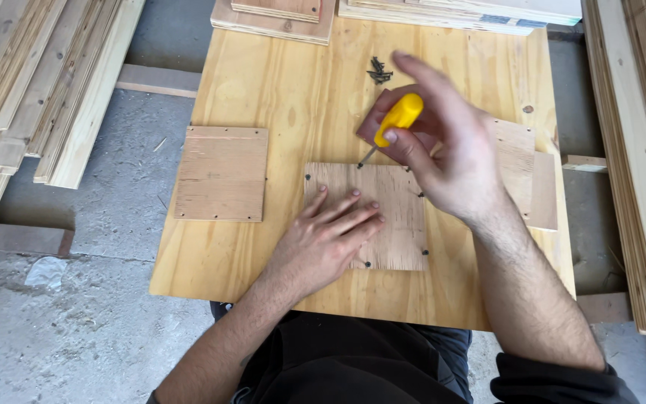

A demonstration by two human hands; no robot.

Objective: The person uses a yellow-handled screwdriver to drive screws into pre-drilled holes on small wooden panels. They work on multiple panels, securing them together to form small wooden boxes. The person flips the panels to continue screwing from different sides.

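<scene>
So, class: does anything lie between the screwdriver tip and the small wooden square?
Nothing visible. The screwdriver in the right hand has its tip at a screw on the square; the left hand lies flat lower down.

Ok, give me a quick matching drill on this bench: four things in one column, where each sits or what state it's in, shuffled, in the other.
Things:
1. screwdriver
2. left hand
3. pile of dark screws
4. loose square panel

Places or states:
A. overhanging the left edge of the plywood table
B. at the far end of the table, untouched
C. pressed flat on the small board
D. gripped in the right hand, tip at a screw on the board's far edge

Pairs: 1-D, 2-C, 3-B, 4-A
</scene>
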